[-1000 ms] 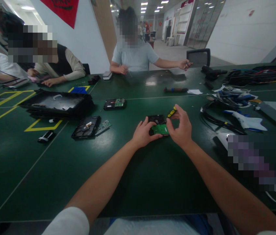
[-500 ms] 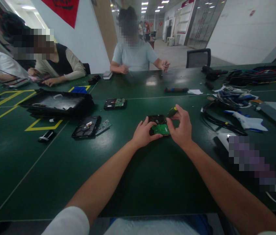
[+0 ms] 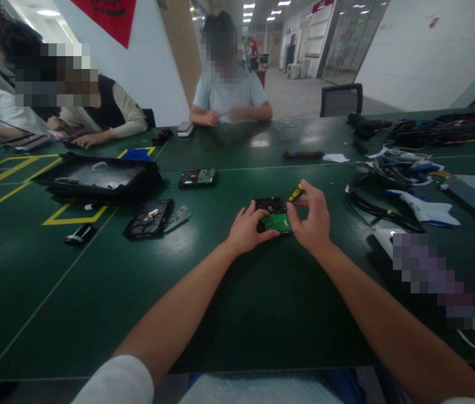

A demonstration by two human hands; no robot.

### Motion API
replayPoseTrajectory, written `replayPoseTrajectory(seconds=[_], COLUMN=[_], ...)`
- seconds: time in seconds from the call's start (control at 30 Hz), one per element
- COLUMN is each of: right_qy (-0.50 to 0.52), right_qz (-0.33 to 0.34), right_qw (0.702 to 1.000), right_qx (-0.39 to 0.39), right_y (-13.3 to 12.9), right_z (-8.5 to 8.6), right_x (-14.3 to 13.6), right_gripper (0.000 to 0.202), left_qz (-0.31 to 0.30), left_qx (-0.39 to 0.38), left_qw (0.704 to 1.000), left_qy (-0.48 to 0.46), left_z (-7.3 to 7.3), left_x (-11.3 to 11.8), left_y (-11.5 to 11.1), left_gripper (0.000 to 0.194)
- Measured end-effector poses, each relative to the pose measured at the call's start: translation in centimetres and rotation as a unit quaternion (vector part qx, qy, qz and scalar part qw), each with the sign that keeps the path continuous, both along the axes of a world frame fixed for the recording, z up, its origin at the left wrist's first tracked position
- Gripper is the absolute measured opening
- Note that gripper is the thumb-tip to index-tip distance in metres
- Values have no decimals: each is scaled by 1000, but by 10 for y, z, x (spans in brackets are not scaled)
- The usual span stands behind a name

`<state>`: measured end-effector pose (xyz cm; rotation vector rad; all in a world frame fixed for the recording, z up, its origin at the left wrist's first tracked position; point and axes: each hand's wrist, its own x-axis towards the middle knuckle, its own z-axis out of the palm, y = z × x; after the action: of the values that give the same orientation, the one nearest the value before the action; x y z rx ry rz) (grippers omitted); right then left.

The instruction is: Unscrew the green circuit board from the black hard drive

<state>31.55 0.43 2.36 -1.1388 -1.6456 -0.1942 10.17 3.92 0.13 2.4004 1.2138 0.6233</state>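
Observation:
A hard drive [image 3: 277, 222] lies on the green table in front of me, its green circuit board facing up beside a black part. My left hand [image 3: 249, 229] grips its left side, thumb along the near edge and fingers over the top. Between the thumb and fingers of my right hand [image 3: 312, 216] is a black and yellow screwdriver [image 3: 296, 193], tilted over the drive's right end. The screwdriver's tip is hidden behind my fingers.
To the left lie an opened hard drive [image 3: 149, 219], a loose circuit board [image 3: 178, 219], another drive [image 3: 197, 178] and a black tray [image 3: 98, 174]. Cables [image 3: 406, 168] and a pixelated long item [image 3: 435, 280] lie right. A person [image 3: 231, 95] sits opposite.
The screwdriver handle has turned in my right hand, showing more yellow. My left hand and the drive have stayed put. The person opposite has drawn one hand inward.

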Motion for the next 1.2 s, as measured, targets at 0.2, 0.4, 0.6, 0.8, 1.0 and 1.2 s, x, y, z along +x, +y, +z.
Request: replayPoseTrajectory(seconds=[0.2, 0.4, 0.6, 0.8, 1.0, 1.2], right_qy=[6, -5, -6, 2, -14, 10], right_qz=[6, 4, 7, 3, -3, -13], right_qw=[1000, 1000, 1000, 1000, 1000, 1000], right_qx=[-1, 8, 9, 13, 1, -3], right_y=[1, 0, -1, 0, 0, 1], right_z=[-1, 2, 2, 1, 1, -1], right_x=[0, -1, -1, 0, 0, -1], right_gripper=[67, 66, 67, 67, 68, 68], left_qz=[0, 3, 2, 0, 0, 2], left_qx=[5, 8, 8, 5, 5, 5], left_qw=[1000, 1000, 1000, 1000, 1000, 1000], left_qy=[4, 3, 2, 3, 1, 3], left_z=[-1, 0, 1, 1, -1, 0], left_x=[0, 1, 0, 0, 0, 0], left_y=[0, 0, -1, 0, 0, 0], left_gripper=[69, 69, 68, 68, 68, 68])
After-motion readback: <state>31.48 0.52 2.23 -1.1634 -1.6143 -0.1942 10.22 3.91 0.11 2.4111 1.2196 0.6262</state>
